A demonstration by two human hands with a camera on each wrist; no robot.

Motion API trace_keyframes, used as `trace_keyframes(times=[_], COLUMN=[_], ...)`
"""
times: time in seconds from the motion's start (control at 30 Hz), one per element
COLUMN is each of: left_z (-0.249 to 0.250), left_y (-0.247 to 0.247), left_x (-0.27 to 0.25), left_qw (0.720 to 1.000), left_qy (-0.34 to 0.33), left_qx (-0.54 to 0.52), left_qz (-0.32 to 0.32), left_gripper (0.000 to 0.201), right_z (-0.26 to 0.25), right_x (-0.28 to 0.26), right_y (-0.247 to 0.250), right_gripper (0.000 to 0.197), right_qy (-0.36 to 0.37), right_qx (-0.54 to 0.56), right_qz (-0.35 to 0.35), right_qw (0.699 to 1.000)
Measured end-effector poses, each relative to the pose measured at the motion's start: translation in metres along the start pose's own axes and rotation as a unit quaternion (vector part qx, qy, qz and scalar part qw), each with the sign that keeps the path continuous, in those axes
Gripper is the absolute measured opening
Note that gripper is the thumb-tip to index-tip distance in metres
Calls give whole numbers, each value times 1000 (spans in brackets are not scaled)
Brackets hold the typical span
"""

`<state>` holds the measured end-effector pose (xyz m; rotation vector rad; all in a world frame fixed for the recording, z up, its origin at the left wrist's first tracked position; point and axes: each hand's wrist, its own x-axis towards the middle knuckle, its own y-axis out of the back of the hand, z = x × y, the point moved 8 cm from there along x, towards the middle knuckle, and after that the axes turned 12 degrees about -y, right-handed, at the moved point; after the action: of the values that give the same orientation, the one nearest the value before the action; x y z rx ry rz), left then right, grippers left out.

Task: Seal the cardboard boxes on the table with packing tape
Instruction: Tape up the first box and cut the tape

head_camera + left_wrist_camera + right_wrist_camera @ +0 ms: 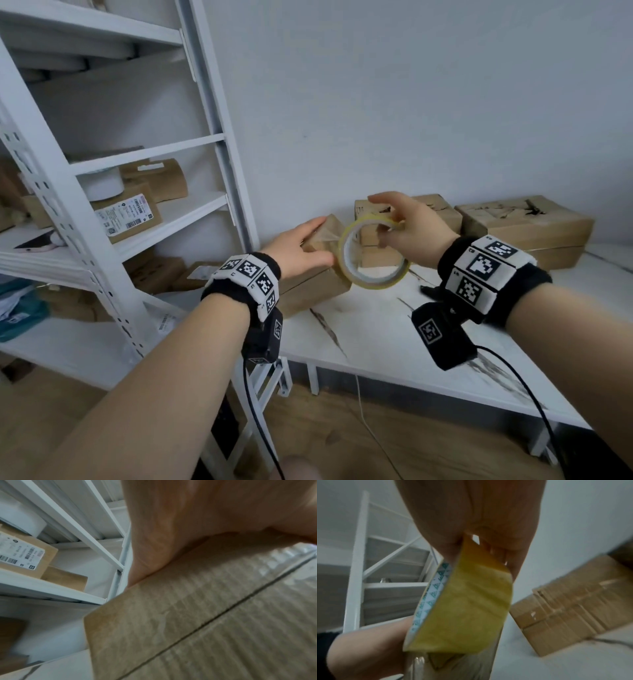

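Observation:
A small cardboard box (310, 286) sits at the left end of the white table (394, 335). My left hand (301, 248) lies flat on its top, fingers straight, pressing down a clear strip of tape (324, 236). In the left wrist view the box (205, 615) shows its closed centre seam under the left hand (180, 520). My right hand (407, 228) holds a yellowish packing tape roll (373, 255) by its upper rim, just right of the box and above the table. The right wrist view shows the tape roll (465, 608) hanging from the fingers (471, 513).
More cardboard boxes stand against the wall: a stack (411, 219) behind the roll and a larger stack (524, 226) to the right. A white metal shelf unit (102, 212) with parcels stands close on the left. Cables hang from both wrists.

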<state>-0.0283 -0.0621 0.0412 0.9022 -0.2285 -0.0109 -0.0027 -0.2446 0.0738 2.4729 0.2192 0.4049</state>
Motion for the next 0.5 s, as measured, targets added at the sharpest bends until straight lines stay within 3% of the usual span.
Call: trace_keyframes(times=[0.07,0.13,0.3,0.4,0.5], left_z=[-2,-4,-18,-37,-60], left_y=[2,3,14,24,29], left_x=[0,-1,-1,-7,-14], left_qw=[1000,1000,998,992,968], left_qy=[-1,-7,-1,28,71], left_qx=[-8,-6,-54,-113,-223], left_qz=[2,-2,15,49,91], left_gripper=[77,77,74,84,89], right_z=[2,-7,-39,-42,-30], right_x=[-3,-4,-2,-2,0], right_y=[-2,7,6,-7,-7], right_gripper=[50,48,48,50,49], right_qy=[-3,30,98,123,100], right_qx=[84,93,-69,-142,-234], right_qz=[-14,25,93,84,49], right_qw=[996,995,988,979,966])
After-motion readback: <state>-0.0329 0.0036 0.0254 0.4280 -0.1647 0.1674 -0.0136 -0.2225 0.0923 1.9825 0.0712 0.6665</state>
